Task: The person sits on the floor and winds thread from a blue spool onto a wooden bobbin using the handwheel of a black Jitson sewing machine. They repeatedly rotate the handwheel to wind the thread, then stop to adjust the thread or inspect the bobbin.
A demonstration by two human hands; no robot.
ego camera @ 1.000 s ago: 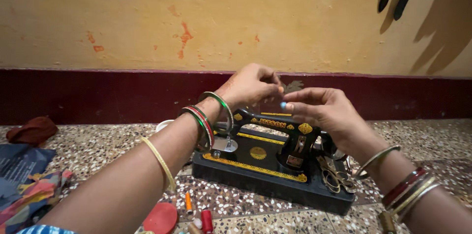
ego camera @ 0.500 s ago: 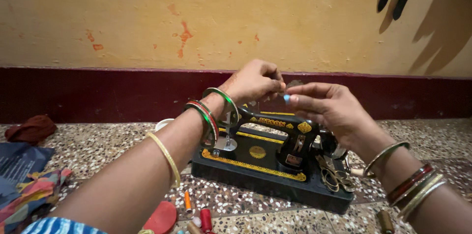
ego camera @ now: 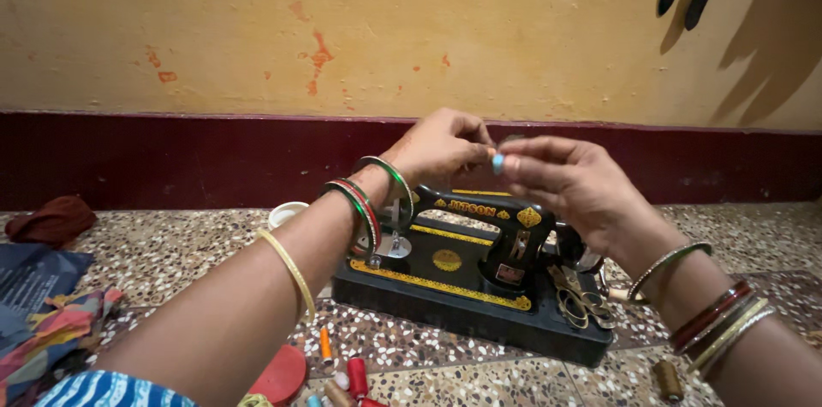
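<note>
A black sewing machine with gold trim sits on the speckled stone floor, its long body running left to right, while above it the left hand and right hand meet fingertip to fingertip, pinching something too small to identify.
</note>
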